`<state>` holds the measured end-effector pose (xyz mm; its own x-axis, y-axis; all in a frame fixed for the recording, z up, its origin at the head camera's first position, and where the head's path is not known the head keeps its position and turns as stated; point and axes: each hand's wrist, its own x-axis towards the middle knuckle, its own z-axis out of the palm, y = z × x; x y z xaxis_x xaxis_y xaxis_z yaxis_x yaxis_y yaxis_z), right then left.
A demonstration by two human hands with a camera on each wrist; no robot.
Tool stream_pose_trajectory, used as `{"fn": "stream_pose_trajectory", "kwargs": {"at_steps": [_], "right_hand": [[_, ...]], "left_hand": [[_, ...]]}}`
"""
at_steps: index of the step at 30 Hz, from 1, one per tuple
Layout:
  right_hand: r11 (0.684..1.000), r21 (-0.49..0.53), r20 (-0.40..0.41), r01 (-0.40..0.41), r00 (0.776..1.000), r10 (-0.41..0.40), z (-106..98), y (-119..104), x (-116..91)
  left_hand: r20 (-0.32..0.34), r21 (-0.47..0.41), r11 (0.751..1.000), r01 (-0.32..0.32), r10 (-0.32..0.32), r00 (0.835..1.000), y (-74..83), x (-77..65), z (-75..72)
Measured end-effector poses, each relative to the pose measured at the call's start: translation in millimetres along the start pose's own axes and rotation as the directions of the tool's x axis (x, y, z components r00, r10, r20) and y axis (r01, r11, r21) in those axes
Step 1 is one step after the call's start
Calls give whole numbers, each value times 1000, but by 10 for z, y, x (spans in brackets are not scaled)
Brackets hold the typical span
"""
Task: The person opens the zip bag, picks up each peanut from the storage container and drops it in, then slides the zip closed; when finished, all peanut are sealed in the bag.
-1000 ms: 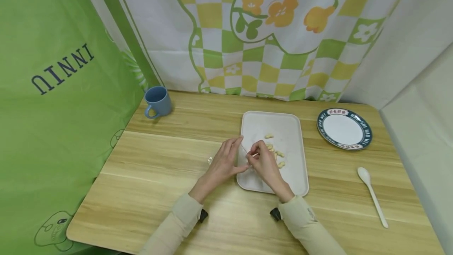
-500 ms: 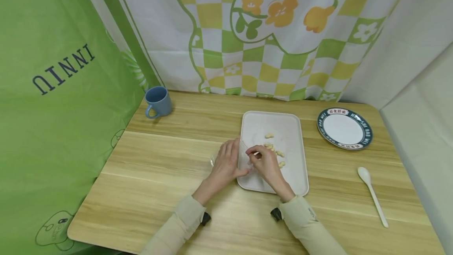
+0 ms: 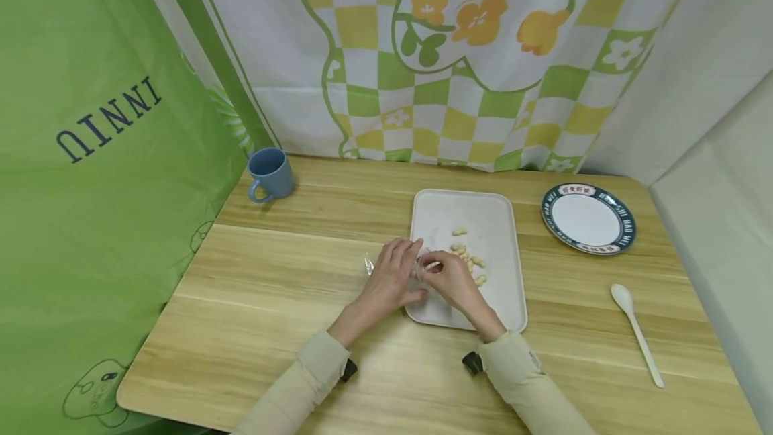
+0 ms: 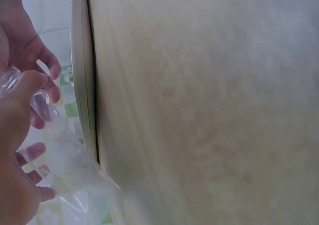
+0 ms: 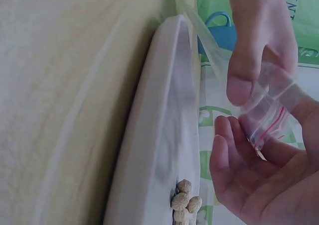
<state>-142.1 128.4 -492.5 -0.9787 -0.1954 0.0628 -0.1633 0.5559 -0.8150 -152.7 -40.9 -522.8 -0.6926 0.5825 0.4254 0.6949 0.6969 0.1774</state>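
Observation:
Both hands hold a clear zip bag with a red line along its mouth, over the left edge of a white tray. My left hand grips the bag with thumb and fingers; its loose end hangs past the hand in the left wrist view. My right hand has bent fingers at the bag's mouth, pinching the plastic. Several peanuts in their shells lie on the tray, just beyond the right hand. In the right wrist view, peanuts show in a small heap. Anything inside the bag is hard to make out.
A blue mug stands at the table's back left corner. To the tray's right are a white plate with a dark green rim and a white spoon. A patterned curtain hangs behind the wooden table.
The bag's mouth edge, earlier stretched straight between the fingers, now looks bunched or rounded. My left fingers have shifted slightly right, nearer the right hand. The peanuts stay put.

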Motion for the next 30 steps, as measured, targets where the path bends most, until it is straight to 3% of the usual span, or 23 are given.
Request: {"fn": "stream_pose_trajectory", "kwargs": {"at_steps": [16, 24, 30], "right_hand": [[992, 46, 100, -120, 988, 115, -50, -67, 32], [998, -7, 126, -64, 990, 65, -69, -133, -5], [995, -41, 173, -91, 980, 97, -74, -199, -13]], "left_hand": [[8, -87, 996, -36, 37, 999, -118, 5, -59], [19, -175, 984, -27, 30, 999, -115, -4, -90], [42, -200, 980, 1, 7, 999, -109, -13, -71]]}}
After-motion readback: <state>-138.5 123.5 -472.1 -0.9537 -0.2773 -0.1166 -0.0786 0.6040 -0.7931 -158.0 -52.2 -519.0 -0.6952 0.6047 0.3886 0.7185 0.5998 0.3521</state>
